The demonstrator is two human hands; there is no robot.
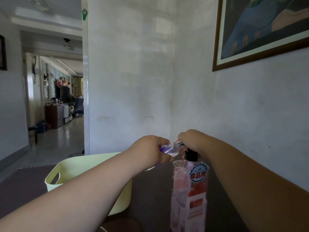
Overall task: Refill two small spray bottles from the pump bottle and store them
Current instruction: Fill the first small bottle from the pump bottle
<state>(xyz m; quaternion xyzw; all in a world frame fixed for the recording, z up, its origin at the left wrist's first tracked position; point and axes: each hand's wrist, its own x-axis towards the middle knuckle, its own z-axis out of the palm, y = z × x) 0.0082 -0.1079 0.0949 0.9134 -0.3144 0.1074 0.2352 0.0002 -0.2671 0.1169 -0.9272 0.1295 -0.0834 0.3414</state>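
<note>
I see the dark table (150, 195) running under both forearms, and a pale yellow tub (70, 162) sits on it beneath my left forearm, its handle slot facing me. The pump bottle (189, 195), pink with a black collar, stands upright on the table just below my right hand and nearer to me than both hands. My left hand (148, 149) is curled round a small spray bottle (168, 149), clear with purple, held tilted almost on its side between the two hands, above the table. My right hand (192, 139) has its fingers bent over the silvery cap (180, 143) at the bottle's right end, pinching it.
</note>
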